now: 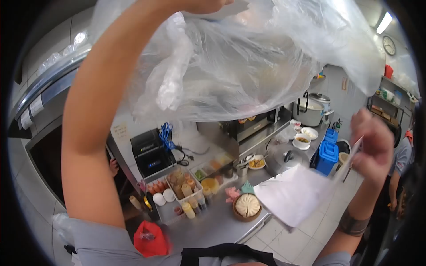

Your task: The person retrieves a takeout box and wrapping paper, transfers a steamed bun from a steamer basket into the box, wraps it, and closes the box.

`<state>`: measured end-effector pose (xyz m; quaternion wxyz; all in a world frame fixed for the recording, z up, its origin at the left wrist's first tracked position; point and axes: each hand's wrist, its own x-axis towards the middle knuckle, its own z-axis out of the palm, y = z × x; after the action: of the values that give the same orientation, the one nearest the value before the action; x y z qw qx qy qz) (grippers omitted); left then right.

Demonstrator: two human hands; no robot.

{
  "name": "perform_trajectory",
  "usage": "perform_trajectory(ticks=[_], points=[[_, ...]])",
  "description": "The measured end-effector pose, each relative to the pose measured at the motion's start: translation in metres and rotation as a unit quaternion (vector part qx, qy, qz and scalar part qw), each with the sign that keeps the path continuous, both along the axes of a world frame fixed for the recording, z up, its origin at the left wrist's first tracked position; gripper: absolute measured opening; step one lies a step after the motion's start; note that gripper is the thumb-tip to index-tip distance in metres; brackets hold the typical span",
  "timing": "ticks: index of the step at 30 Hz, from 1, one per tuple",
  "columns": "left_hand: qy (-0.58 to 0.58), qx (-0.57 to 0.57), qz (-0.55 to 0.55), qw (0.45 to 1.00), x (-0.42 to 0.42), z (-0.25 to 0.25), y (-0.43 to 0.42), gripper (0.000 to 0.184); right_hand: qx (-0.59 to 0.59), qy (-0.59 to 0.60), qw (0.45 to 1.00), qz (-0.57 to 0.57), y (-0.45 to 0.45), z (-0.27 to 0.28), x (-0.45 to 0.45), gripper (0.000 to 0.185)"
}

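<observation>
Right hand (pixel 372 144) is up high on its own side, with its fingers curled in and pinching the edge of a white sheet (pixel 290 190). The sheet looks thin, smooth and plain, like paper. It hangs down from the fingers and spreads toward the middle of the view, with a bit of a bend and a pointy corner at the bottom. It hides part of the counter (pixel 199 230) edge and some of the floor (pixel 282 235). The hand is a bit blurry, but the fingers are bent and close to the thumb.

Left hand (pixel 206 5) is up even higher, and the top of the view cuts most of it off. It is by a big clear bag (pixel 248 66), but I cannot tell if the fingers grip the bag or are open. The bag is shiny and full of wrinkles. It fills much of the top, and one thick, scrunched bit (pixel 173 84) hangs down near the left arm.

Below, on the counter, a round white bun (pixel 247 205) sits in a brown bowl (pixel 245 218), with a pink thing (pixel 232 193) and a green thing (pixel 247 187) just beside it. Bottles (pixel 181 186) stand near a red bag (pixel 150 239).
</observation>
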<state>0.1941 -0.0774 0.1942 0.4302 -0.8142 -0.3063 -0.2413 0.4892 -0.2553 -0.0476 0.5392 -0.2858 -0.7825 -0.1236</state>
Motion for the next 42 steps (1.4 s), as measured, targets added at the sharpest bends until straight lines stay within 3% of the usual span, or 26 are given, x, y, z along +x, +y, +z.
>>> perform_trajectory(ticks=[3,6,9,13,17,20,22,24,25,26,27,28,29,31,33,35,36,37,39,40,42], points=[[0.04,-0.009,-0.11,0.993,-0.042,-0.072,-0.033,0.045,-0.069,-0.059,0.993,-0.076,0.023,-0.055,-0.044,0.029],[0.062,-0.057,-0.19,0.978,-0.098,-0.131,-0.057,0.04,-0.192,-0.121,0.973,-0.046,0.062,-0.116,-0.089,0.029],[0.047,-0.118,-0.224,0.966,-0.16,-0.179,-0.077,0.036,-0.229,-0.123,0.965,0.02,0.09,-0.175,-0.144,0.028],[-0.012,-0.207,-0.209,0.956,-0.235,-0.232,-0.093,0.03,-0.219,-0.138,0.965,0.053,0.113,-0.254,-0.203,0.027],[-0.127,-0.324,-0.115,0.93,-0.291,-0.297,-0.091,0.024,-0.268,-0.217,0.937,0.059,0.114,-0.344,-0.245,0.031],[-0.115,-0.331,-0.096,0.932,-0.312,-0.336,-0.085,0.021,-0.171,-0.254,0.951,0.047,0.13,-0.404,-0.256,0.042],[-0.149,-0.342,-0.067,0.926,-0.318,-0.335,-0.086,0.023,-0.159,-0.154,0.974,0.046,0.122,-0.348,-0.257,0.038],[-0.278,-0.384,-0.078,0.877,-0.322,-0.326,-0.08,0.029,-0.102,-0.011,0.995,0.011,0.139,-0.279,-0.219,0.051],[-0.371,-0.397,-0.152,0.825,-0.329,-0.326,-0.06,0.036,0.057,0.052,0.989,-0.125,0.121,-0.221,-0.202,0.054],[-0.453,-0.413,-0.224,0.758,-0.331,-0.327,-0.041,0.044,0.126,0.145,0.97,-0.147,0.112,-0.182,-0.171,0.053],[-0.453,-0.413,-0.24,0.753,-0.326,-0.307,-0.029,0.067,0.275,0.233,0.929,-0.082,0.102,-0.134,-0.151,0.055],[-0.507,-0.445,-0.312,0.669,-0.314,-0.288,-0.01,0.078,0.453,0.2,0.867,-0.05,0.093,-0.075,-0.128,0.058],[-0.521,-0.482,-0.332,0.621,-0.299,-0.269,0.003,0.09,0.552,0.147,0.819,-0.051,0.073,-0.016,-0.121,0.054],[-0.515,-0.57,-0.412,0.49,-0.264,-0.235,0.038,0.099,0.59,0.086,0.79,-0.146,0.052,0.067,-0.109,0.05],[-0.472,-0.628,-0.447,0.427,-0.208,-0.205,0.061,0.106,0.488,0.066,0.827,-0.272,0.061,0.143,-0.051,0.044],[-0.376,-0.626,-0.509,0.457,-0.149,-0.185,0.08,0.104,0.259,-0.035,0.906,-0.334,0.107,0.218,0.028,0.046],[-0.376,-0.624,-0.508,0.46,-0.122,-0.175,0.088,0.104,0.161,-0.038,0.966,-0.2,0.125,0.216,0.001,0.046],[-0.378,-0.562,-0.501,0.539,-0.097,-0.163,0.094,0.099,0.045,-0.013,0.998,-0.047,0.144,0.216,-0.023,0.047],[-0.376,-0.491,-0.486,0.618,-0.059,-0.152,0.112,0.093,-0.118,0.041,0.984,0.128,0.183,0.213,-0.062,0.046],[-0.394,-0.518,-0.556,0.517,-0.044,-0.15,0.124,0.084,-0.129,0.038,0.979,0.152,0.207,0.209,-0.074,0.045],[-0.406,-0.532,-0.619,0.412,-0.011,-0.141,0.13,0.076,-0.117,0.042,0.977,0.171,0.255,0.2,-0.097,0.042]])
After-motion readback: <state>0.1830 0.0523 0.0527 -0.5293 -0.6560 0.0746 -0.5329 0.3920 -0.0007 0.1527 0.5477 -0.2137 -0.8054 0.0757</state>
